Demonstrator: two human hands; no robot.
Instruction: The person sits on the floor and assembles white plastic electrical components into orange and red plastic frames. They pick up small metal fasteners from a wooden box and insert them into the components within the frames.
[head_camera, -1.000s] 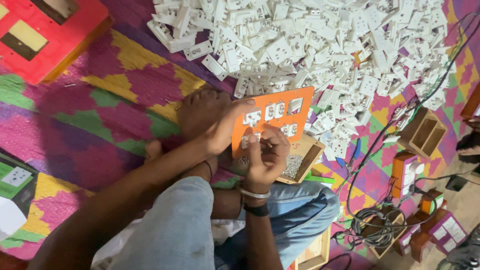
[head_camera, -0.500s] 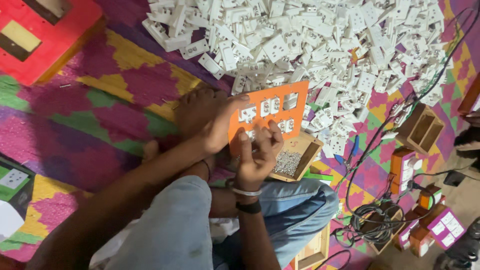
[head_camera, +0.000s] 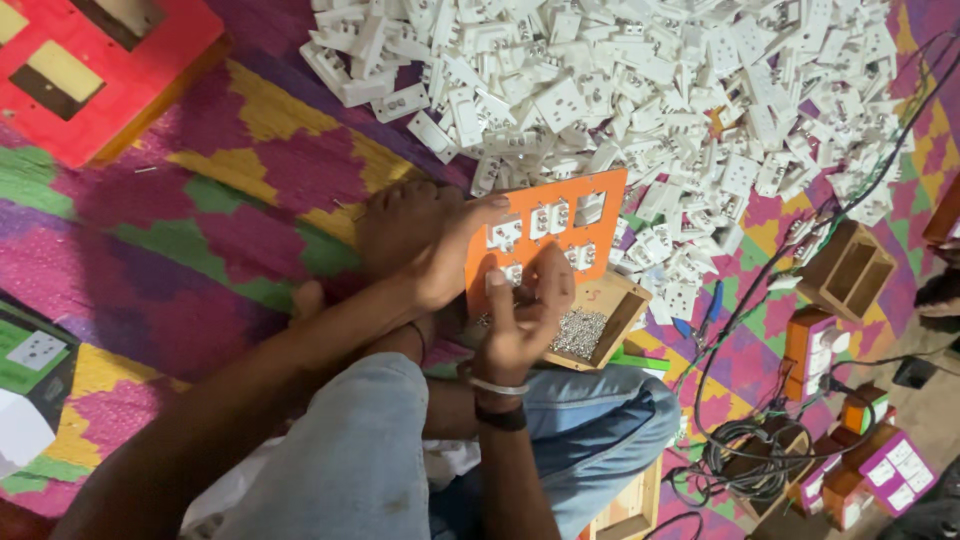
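An orange panel (head_camera: 580, 215) with white switch and socket parts set into its cut-outs stands tilted in front of me. My left hand (head_camera: 440, 255) grips its left edge, thumb on the top corner. Against the lower face of the panel, my right hand (head_camera: 525, 315) has its fingers pinched together on a small part too small to make out. Beneath the panel lies a small wooden tray (head_camera: 600, 330) filled with tiny metal screws. My bare foot (head_camera: 395, 220) rests on the mat just left of the panel.
A big heap of white socket parts (head_camera: 620, 90) covers the mat beyond. A red board (head_camera: 90, 70) lies at top left. Wooden boxes (head_camera: 845, 270), small orange boxes (head_camera: 815, 350) and coiled black cables (head_camera: 745, 460) crowd the right. My jeans-clad legs (head_camera: 560, 440) fill the bottom.
The view has shifted slightly. My right hand has slid a little across the lower face of the orange panel; my left hand keeps its grip on the panel's edge.
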